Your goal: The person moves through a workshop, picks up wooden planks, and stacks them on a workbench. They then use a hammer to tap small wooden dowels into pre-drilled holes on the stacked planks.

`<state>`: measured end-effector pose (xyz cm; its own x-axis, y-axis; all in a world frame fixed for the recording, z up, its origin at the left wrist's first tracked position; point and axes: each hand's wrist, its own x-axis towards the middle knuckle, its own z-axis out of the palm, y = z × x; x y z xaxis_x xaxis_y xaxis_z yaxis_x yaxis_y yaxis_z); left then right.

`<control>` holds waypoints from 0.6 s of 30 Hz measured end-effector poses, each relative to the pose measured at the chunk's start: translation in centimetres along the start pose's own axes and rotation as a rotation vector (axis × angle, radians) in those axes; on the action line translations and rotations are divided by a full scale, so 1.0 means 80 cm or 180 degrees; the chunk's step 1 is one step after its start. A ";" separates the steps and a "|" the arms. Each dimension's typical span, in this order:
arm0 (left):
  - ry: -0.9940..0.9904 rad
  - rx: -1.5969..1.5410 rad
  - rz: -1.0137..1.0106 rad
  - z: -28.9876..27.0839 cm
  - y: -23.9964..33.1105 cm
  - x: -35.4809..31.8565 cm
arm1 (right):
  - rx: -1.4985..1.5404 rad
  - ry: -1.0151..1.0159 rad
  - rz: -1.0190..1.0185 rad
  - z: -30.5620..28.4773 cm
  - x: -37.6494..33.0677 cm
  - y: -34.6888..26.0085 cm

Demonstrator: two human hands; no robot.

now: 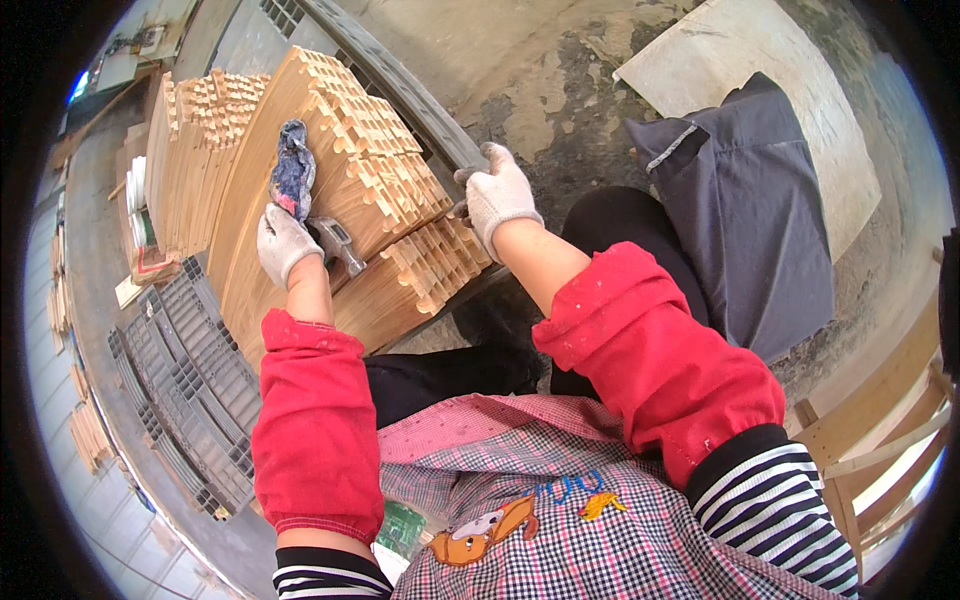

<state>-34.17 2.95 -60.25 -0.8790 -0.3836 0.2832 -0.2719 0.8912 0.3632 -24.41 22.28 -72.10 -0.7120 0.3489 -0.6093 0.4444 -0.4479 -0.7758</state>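
My left hand (285, 243), in a white knit glove, closes on the lower end of a crumpled blue-and-pink cloth (293, 168) over the stacked wooden boards (262, 200). Just beside it lies a grey metal hammer head (337, 246); any handle is hidden. My right hand (502, 197), in a similar glove with dark fingertips, is by the notched board ends (392, 185) on the stack's right side. Its thumb and fingers are apart, with nothing visible between them; some fingers are partly hidden. The ends form rows of finger-joint teeth.
Another notched board stack (200, 120) stands at the far left. A dark plastic pallet (190, 375) lies below it. On the right, a dark grey cloth (745, 215) covers something beside a pale sheet (740, 70) on the stained floor. Curved wooden frames (890, 440) stand at lower right.
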 end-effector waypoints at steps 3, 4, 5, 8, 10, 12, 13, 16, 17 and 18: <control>-0.0027 -0.0106 -0.0003 0.000 0.007 0.001 | -0.0517 -0.0093 0.0282 0.001 0.006 0.016; -0.0038 -0.0163 -0.0014 -0.004 0.001 0.002 | -0.0765 -0.0249 0.0332 0.002 -0.004 0.011; -0.0072 -0.0244 -0.0020 -0.003 -0.002 0.002 | -0.1020 -0.0378 0.0364 -0.001 -0.014 0.003; 0.0001 -0.0135 -0.0024 0.000 -0.005 0.005 | -0.1500 -0.0463 0.0208 -0.002 -0.038 -0.013; -0.0037 -0.0175 0.0001 0.001 -0.006 0.005 | -0.1639 -0.0546 0.0209 0.001 -0.035 -0.004; -0.0061 -0.0204 -0.0009 0.002 -0.004 0.005 | -0.1759 -0.0541 0.0148 0.001 -0.034 -0.001; -0.0059 -0.0204 -0.0036 0.001 -0.002 0.003 | -0.1757 -0.0547 0.0110 0.002 -0.034 0.001; -0.0035 -0.0187 -0.0069 0.001 -0.004 0.004 | -0.1780 -0.0555 0.0054 0.001 -0.034 -0.001; -0.0023 -0.0178 -0.0073 0.001 -0.006 0.004 | -0.1806 -0.0559 0.0073 0.000 -0.036 -0.008; -0.0024 -0.0157 -0.0065 0.001 -0.007 0.005 | -0.1833 -0.0562 0.0092 -0.001 -0.038 -0.014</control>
<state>-34.38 2.31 -60.41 -0.8765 -0.3995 0.2686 -0.2703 0.8701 0.4121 -22.67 21.81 -69.38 -0.7529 0.1791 -0.6333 0.6527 0.0799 -0.7534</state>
